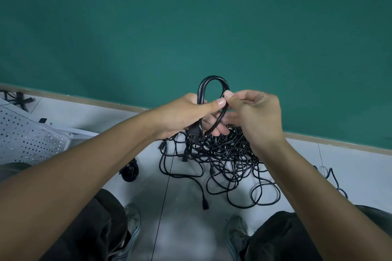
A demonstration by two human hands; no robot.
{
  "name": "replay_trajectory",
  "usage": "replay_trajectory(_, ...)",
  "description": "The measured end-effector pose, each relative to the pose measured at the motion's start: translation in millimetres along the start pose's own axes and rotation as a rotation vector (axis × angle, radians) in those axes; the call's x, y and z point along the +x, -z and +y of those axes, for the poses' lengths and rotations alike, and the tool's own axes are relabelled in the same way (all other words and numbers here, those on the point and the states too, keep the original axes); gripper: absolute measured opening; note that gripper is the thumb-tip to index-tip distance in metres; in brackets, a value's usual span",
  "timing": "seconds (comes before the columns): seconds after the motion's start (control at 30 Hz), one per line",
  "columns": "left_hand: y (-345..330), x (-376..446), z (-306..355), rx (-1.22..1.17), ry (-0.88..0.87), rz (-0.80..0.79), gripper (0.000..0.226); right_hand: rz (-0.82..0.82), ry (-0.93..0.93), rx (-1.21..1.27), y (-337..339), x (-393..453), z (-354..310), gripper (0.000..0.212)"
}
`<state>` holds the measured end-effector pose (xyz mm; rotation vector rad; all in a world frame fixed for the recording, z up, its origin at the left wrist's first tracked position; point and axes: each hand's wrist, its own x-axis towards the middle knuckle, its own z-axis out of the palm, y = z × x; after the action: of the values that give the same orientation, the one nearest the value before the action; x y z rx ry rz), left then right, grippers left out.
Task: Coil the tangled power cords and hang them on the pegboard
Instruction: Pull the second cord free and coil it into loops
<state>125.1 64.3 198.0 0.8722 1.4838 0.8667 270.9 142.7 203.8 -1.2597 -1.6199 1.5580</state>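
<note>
Left hand [182,115] grips a looped black cord [213,85] above the tangled pile [222,154] on the floor [180,229]; right hand [256,114] pinches the loop. Left of the pile lies a white pegboard [27,135], partly cut off. Both hands hide the pile's far edge.

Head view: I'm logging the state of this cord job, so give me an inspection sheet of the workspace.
Surface: pale tiled floor, dusty.
Job's things: coiled cord loop held up; tangled cord pile on the floor; white pegboard at left.
Clutter: black caster wheel.
Hands: left hand grips the loop; right hand pinches it with thumb and fingers.
Cables: loose plug end; more cords at far left and right.
Surroundings: green wall, wooden baseboard.
</note>
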Motion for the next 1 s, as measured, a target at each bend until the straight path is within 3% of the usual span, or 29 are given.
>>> replay_trajectory(0.1, -2.3, -1.2, -1.2, 0.018, -0.058, 0.016, 0.047, 0.015, 0.056, -0.08, 3.8, 4.0, -0.9, 0.019)
replay_trajectory(0.23, -8.5, -0.3, -3.5, -0.298, -0.014, -0.023, 0.038, -0.019, -0.001, -0.031, 5.2, 6.5, -1.3, 0.025)
replay_trajectory(0.37, -17.0, 1.0, 3.7, -0.587, -0.016, -0.013, 0.036, -0.221, -0.118, 0.1, -3.6, -1.3, 5.6, 0.046)
replay_trajectory(0.5, -6.1, 2.7, 12.0, -0.752, -0.033, 0.129, 0.037, -0.411, -0.198, 0.016, -16.6, -11.5, 23.1, 0.079)
replay_trajectory(0.73, 13.5, 7.2, 10.1, -1.042, -0.028, 0.363, 0.046, -0.602, -0.117, -0.189, -30.5, -25.1, 32.6, 0.091)
replay_trajectory(0.83, 18.4, 10.0, 10.9, -1.011, -0.024, 0.467, 0.053, -0.617, -0.099, -0.295, -30.9, -28.3, 30.5, 0.075)
replay_trajectory(0.97, 23.5, 15.1, 6.1, -0.618, -0.066, 0.578, 0.056, -0.634, 0.026, -0.405, -25.4, -30.6, 30.6, 0.008)
replay_trajectory(1.0, 24.6, 16.4, 4.6, -0.506, -0.082, 0.586, 0.056, -0.62, 0.069, -0.408, -23.6, -30.1, 30.7, 0.006)
